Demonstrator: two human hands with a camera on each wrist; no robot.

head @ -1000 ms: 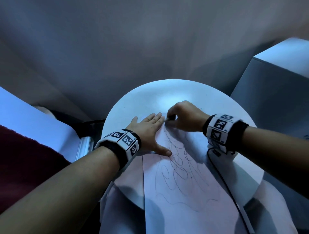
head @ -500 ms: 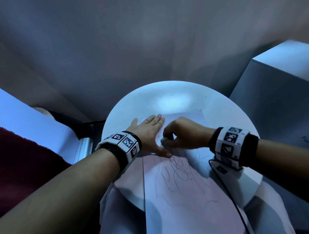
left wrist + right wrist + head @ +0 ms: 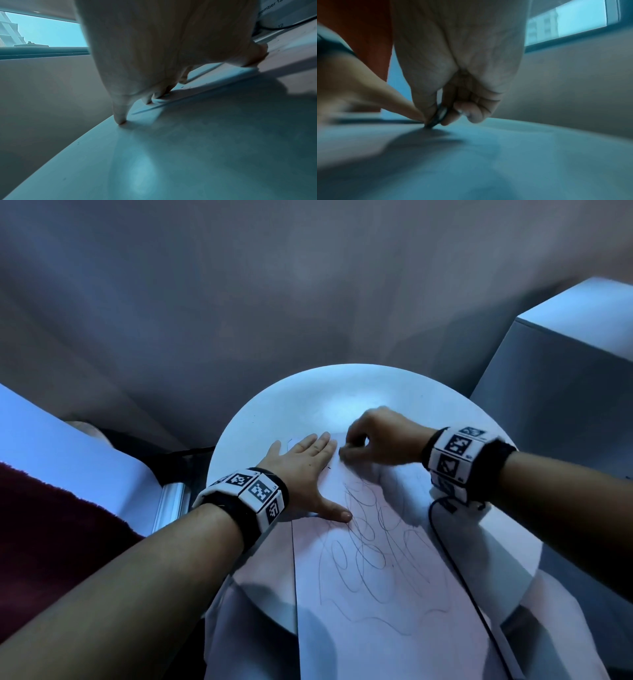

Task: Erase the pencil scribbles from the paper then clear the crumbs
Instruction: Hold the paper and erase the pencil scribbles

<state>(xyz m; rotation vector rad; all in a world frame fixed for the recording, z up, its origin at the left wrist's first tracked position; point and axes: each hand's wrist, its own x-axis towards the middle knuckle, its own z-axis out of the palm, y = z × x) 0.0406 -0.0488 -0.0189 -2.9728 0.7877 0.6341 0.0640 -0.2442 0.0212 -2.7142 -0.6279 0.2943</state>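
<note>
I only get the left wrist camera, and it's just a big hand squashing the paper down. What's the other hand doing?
Observer: The right hand pinches a small eraser and presses its tip on the paper, right beside the left hand.
Operator: Is there lots left to rub out?
Observer: Yes. Loopy pencil scribbles cover the middle of the sheet, nearer the person than both hands.
Operator: Does the sheet fit up there?
Observer: No. Its near end hangs past the edge of the round table.
</note>
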